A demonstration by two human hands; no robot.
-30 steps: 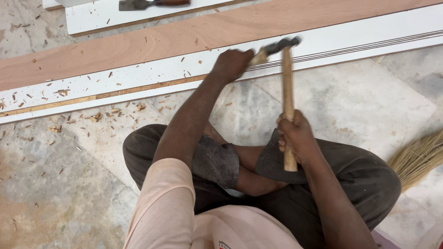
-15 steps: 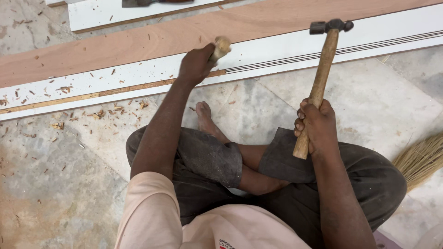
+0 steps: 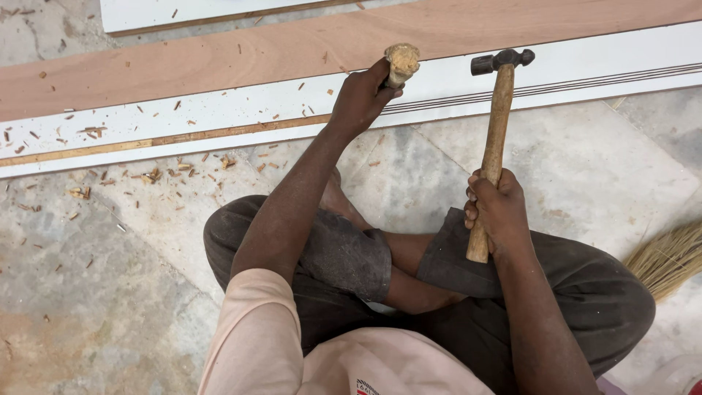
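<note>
Wooden-handled tools: one hammer, one chisel.

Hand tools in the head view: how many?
2. A hammer with a wooden handle, upright in the right hand, head over the white board. A chisel with a worn wooden top, in the left hand at that board's edge. More may lie out of frame.

The single head-worn camera looks steeply down from above the seated person's chest (close in), facing forward past the left hand and right hand to the white board just beyond them.
</note>
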